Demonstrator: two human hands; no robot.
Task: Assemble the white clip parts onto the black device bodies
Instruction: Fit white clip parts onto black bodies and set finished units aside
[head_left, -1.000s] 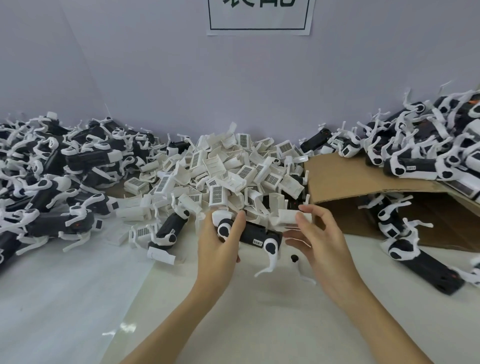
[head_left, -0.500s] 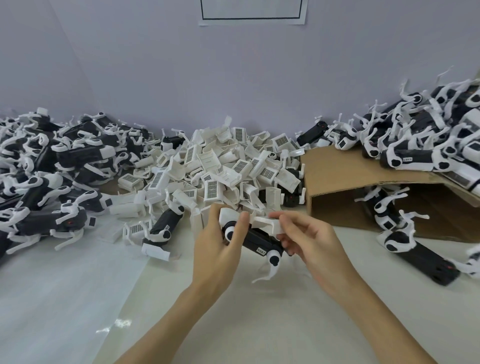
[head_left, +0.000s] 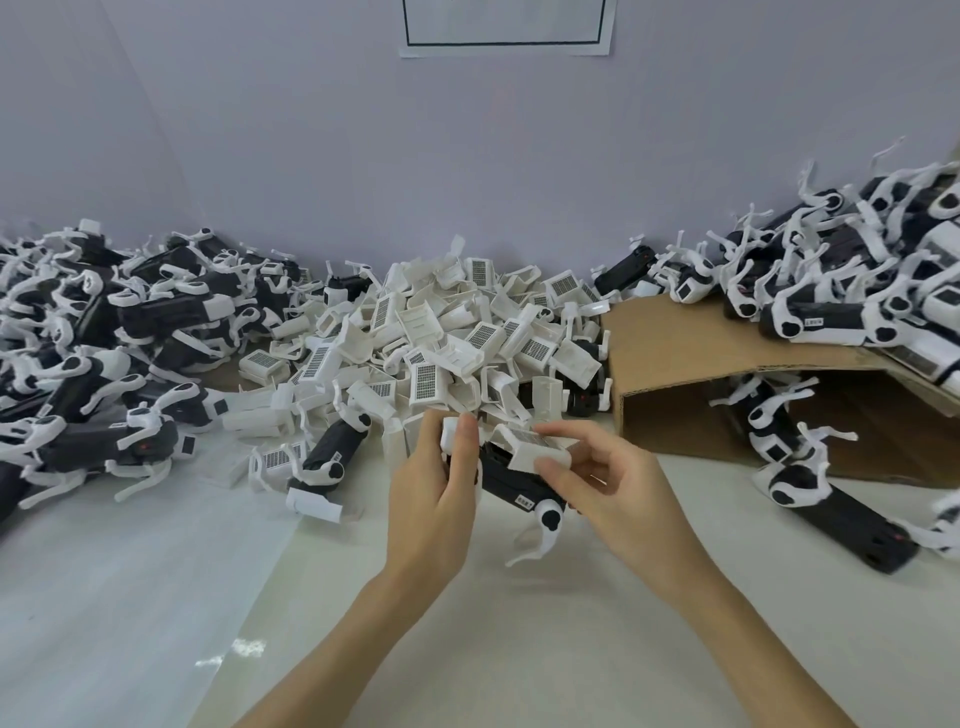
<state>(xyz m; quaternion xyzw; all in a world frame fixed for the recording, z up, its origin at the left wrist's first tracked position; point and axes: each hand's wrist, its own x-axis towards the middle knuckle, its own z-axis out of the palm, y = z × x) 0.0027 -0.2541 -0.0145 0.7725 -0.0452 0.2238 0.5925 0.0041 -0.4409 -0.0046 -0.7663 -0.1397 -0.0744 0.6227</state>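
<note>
Our right hand (head_left: 597, 483) has brought the pinched clip (head_left: 537, 449) down onto the body (head_left: 511, 480) our left hand (head_left: 441, 488) grips; seating it looks next.

Two forearms reach in from the lower edge, both bare as far as the picture shows; no sleeve or cuff is visible. The left hand (head_left: 434, 499) and the right hand (head_left: 618, 493) are ungloved. No ring, watch, bracelet or strap appears on either wrist or on the fingers. The fingernails in sight are short and unpainted.
</note>
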